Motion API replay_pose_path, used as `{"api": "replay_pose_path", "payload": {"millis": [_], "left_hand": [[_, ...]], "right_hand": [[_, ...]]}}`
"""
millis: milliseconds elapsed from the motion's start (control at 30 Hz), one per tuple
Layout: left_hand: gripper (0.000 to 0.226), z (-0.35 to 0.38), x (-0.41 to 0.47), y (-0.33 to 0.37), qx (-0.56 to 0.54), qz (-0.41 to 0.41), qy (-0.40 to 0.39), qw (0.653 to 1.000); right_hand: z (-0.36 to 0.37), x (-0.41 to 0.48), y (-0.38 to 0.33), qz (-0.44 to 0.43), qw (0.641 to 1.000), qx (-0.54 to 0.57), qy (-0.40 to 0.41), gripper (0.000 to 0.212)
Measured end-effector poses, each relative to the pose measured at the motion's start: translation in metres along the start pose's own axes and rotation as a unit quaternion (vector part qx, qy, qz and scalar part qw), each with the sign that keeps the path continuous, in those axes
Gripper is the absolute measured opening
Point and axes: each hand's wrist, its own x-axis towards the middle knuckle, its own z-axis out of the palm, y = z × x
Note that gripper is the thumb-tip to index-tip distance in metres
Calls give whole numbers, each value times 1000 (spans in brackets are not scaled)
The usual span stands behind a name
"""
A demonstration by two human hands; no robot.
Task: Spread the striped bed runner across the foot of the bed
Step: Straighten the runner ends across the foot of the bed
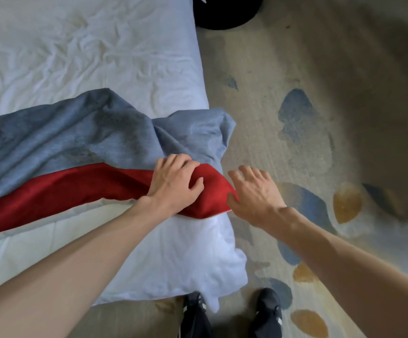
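The bed runner (59, 142) is a long cloth with a wide grey-blue band and a red band (63, 189). It lies rumpled across the white bed (76, 50), running from the left edge of view to the bed's right side, where its end bunches and hangs over the edge. My left hand (173, 181) grips a fold of the red band near that end. My right hand (254, 191) is beside it with fingers spread, its thumb touching the red edge at the bed's side.
A white duvet corner (198, 259) droops off the bed's near right corner. To the right is beige carpet (295, 57) with blue and orange patches. A dark round object (224, 13) sits on the floor by the bed. My black shoes (266, 311) stand below.
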Motion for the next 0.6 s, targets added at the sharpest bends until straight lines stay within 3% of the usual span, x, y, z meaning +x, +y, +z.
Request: {"api": "replay_pose_path", "payload": {"millis": [333,600], "left_hand": [[40,-9,64,32,6,-56,26,998],[45,-10,114,-12,-13,-139,49,989]], "right_hand": [[-49,36,47,-51,998,-15,-14,53],[-67,136,41,-130,990,-37,-26,60]]}}
